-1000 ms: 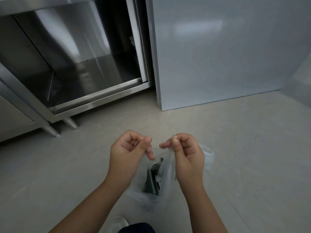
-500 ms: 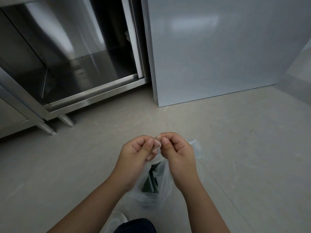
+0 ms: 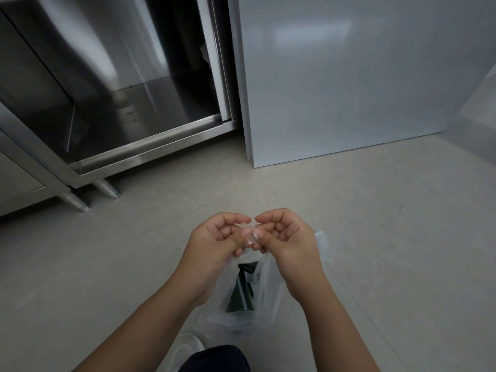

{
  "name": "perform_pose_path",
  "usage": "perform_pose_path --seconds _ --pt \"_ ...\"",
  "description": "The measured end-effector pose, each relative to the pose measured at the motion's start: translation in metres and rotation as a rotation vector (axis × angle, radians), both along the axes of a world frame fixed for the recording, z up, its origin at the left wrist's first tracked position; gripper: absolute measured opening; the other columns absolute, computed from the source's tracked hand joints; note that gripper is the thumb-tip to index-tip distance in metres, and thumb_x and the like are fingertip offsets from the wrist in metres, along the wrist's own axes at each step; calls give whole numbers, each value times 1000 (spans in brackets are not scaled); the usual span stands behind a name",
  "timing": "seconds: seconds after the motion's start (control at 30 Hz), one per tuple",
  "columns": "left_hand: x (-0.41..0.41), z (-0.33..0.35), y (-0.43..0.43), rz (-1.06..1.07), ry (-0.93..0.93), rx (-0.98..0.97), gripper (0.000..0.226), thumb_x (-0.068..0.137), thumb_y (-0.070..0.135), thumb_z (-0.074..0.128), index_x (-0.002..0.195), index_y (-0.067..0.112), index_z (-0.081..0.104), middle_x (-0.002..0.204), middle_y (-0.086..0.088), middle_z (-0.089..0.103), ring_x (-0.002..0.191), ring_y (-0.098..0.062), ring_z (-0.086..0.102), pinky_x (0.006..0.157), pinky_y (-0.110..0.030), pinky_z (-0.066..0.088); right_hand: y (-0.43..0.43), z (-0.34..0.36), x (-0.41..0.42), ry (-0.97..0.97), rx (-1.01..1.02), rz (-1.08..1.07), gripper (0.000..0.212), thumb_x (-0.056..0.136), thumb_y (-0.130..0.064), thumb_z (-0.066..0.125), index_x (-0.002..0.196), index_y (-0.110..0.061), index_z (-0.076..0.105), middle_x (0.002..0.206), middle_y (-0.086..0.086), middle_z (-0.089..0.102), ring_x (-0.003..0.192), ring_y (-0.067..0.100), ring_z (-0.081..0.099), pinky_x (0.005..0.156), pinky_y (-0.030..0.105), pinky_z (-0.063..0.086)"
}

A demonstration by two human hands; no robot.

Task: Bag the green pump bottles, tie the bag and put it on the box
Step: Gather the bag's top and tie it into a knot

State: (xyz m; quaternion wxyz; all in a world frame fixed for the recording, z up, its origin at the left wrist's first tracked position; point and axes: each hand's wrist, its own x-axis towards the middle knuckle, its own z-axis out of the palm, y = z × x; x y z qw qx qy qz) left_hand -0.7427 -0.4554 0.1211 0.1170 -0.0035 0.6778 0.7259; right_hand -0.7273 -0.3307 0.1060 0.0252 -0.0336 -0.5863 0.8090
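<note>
Since half a second earlier, both fists had loosened and rolled palm-up at lower centre. Left hand (image 3: 214, 244) and right hand (image 3: 291, 241), fingers half curled, pinched a twisted wisp of the thin, crinkled clear bag (image 3: 271, 281) between thumbs and fingertips. Dark green pump bottles (image 3: 240, 294) hung inside it, below the hands, above the matte grey floor (image 3: 389, 237). Upper left stood a brushed steel cabinet (image 3: 150, 149).

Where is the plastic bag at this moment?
In the head view, the plastic bag is at lower centre, between the forearms, its top pinched by the left hand and right hand; the green pump bottles show inside it.
</note>
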Motion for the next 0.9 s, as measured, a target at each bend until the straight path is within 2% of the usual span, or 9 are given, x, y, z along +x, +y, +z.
perform_pose_path --seconds 0.1,0.2,0.3,0.33,0.43,0.47,0.6,0.7,0.9 --pt "0 -1 -1 -16 24 -24 5 76 0 61 77 4 63 55 2 66 46 -4 51 48 -14 44 2 -2 0 5 59 11 22 76 13 59 74 -9 56 60 6 58 44 3 54 46 13 45" --pt "0 -1 1 -14 50 -60 9 79 -1 59 71 3 61 53 0 65 45 -4 50 47 -13 43 4 -5 0 37 101 26 22 78 12 58 74 -9 55 60 6 57 46 4 54 48 14 46" --pt "0 -2 3 2 55 -101 10 81 0 58 71 1 59 50 1 63 43 -4 49 46 -13 43 5 -9 2 116 123 67 14 80 5 59 77 -9 55 67 8 59 58 8 60 58 18 50" --pt "0 -3 3 8 55 -110 10 81 0 59 71 2 59 48 1 62 43 -3 48 46 -13 43 5 -12 2 137 135 85 10 79 -3 64 79 -10 56 71 10 61 64 14 62 63 22 53" --pt "-1 -6 5 28 43 -100 18 81 -4 57 67 5 58 44 4 56 41 -3 45 45 -13 42 4 -19 3 119 178 97 19 69 -26 70 81 -18 57 77 16 64 76 35 64 74 40 54" --pt "-1 -6 5 27 40 -99 19 81 -5 57 66 6 58 43 5 55 40 -3 45 45 -13 42 3 -21 3 111 188 86 18 69 -26 70 79 -20 56 75 13 64 75 34 64 73 40 54" --pt "-1 -6 6 6 40 -99 16 80 -5 59 67 4 57 42 3 57 40 -3 45 46 -13 42 4 -24 1 109 194 78 14 76 -9 67 75 -17 55 65 -5 62 68 14 61 64 23 49" --pt "-1 -6 5 -8 44 -108 16 81 -2 59 67 5 58 42 3 58 40 -3 47 46 -13 43 4 -24 2 118 257 72 10 75 -15 64 73 -14 54 66 -6 58 64 11 57 63 25 49" --pt "-1 -8 1 -92 58 -127 14 82 4 58 68 6 59 47 -1 61 43 -9 51 51 -19 47 8 -26 2 92 215 132 19 85 1 54 71 -13 51 58 -4 57 52 8 52 57 20 45"
